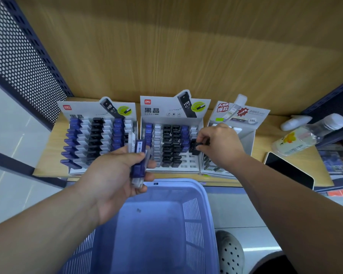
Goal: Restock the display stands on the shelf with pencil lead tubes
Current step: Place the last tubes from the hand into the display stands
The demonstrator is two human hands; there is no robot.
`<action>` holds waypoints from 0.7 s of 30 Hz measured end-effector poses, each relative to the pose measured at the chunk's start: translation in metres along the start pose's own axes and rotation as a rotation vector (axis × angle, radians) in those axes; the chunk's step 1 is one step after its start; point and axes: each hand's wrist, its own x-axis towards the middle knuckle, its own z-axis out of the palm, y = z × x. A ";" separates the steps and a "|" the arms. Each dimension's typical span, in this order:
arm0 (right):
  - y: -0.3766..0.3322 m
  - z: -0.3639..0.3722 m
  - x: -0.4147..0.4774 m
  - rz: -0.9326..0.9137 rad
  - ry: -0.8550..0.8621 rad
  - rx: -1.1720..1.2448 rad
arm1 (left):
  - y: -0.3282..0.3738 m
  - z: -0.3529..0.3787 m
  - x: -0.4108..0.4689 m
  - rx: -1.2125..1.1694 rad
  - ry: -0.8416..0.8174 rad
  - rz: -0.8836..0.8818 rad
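**Lead tubes in both hands at the shelf**

A person stands at a wooden shelf (265, 133) that carries three card stands side by side. The left hand (115, 175) is curled round a bunch of tubes (139, 161), blue and clear, with a barcode label facing up. It holds them in front of the gap between the left stand (83, 109) and the middle stand (162, 111), just above the far rim of a blue basket (192, 214).

The right hand (218, 145) reaches to the right edge of the middle stand, where thumb and fingertips pinch a black tube (194, 148). The tube appears to sit at the rightmost column, though the fingers hide whether it rests in a slot. Behind that hand stands the right stand (246, 135), partly covered by the wrist.

The left stand is packed with rows of blue, white and black tubes. The middle stand shows the same colours (its front rows on the right have open slots).

On the shelf to the right lie a clear bottle (305, 135) on its side and, near the front edge, a dark-screened phone (289, 171). A pale perforated shoe (231, 252) shows on the floor beside the basket.
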 end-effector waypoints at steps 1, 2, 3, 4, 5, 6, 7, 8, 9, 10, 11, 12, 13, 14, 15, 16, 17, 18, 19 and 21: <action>0.000 0.000 0.000 -0.005 -0.001 0.006 | 0.000 0.000 0.000 -0.005 0.003 -0.003; 0.000 0.001 0.000 -0.012 -0.001 0.010 | 0.000 0.000 0.000 -0.010 0.004 -0.006; 0.001 0.001 -0.001 -0.019 -0.005 0.011 | 0.000 0.001 0.000 -0.016 0.002 -0.008; 0.001 0.002 -0.001 -0.025 -0.011 0.008 | 0.000 0.001 0.001 -0.019 -0.001 -0.011; 0.002 0.002 -0.001 -0.030 -0.015 0.001 | -0.001 0.001 0.001 -0.021 -0.005 -0.013; 0.002 0.002 -0.002 -0.029 -0.014 -0.006 | -0.001 0.001 0.000 -0.022 -0.009 -0.015; 0.001 0.002 -0.002 -0.022 -0.012 -0.009 | -0.001 0.001 0.000 -0.023 -0.014 -0.017; 0.001 0.002 -0.002 -0.015 -0.007 -0.008 | -0.001 0.002 0.000 -0.024 -0.018 -0.020; 0.001 0.002 -0.002 -0.007 -0.001 -0.008 | -0.001 0.002 0.000 -0.026 -0.021 -0.022; 0.001 0.002 -0.002 -0.003 0.005 -0.009 | -0.001 0.003 0.000 -0.026 -0.024 -0.023; 0.002 0.002 -0.003 -0.001 0.013 -0.010 | -0.001 0.003 0.000 -0.024 -0.029 -0.023; 0.002 0.003 -0.003 -0.001 0.019 -0.012 | -0.001 0.003 -0.001 -0.019 -0.033 -0.023; 0.002 0.003 -0.003 0.003 0.019 -0.015 | -0.002 0.003 -0.001 -0.013 -0.037 -0.024; 0.002 0.004 -0.004 0.011 0.006 -0.031 | -0.002 0.003 -0.001 -0.005 -0.041 -0.024; 0.000 0.004 -0.004 0.019 -0.018 -0.070 | -0.002 0.004 -0.001 0.002 -0.044 -0.024; -0.002 0.005 -0.005 0.017 -0.048 -0.128 | -0.002 0.004 -0.001 0.006 -0.045 -0.025; -0.003 0.005 -0.006 0.009 -0.082 -0.188 | -0.002 0.004 -0.001 0.011 -0.046 -0.026; -0.005 0.004 -0.006 0.005 -0.113 -0.241 | -0.002 0.004 -0.001 0.018 -0.049 -0.026; -0.007 0.003 -0.007 0.002 -0.137 -0.296 | -0.002 0.004 -0.002 0.029 -0.054 -0.024; -0.012 0.001 -0.006 -0.006 -0.144 -0.363 | -0.002 0.003 -0.002 0.062 -0.070 -0.015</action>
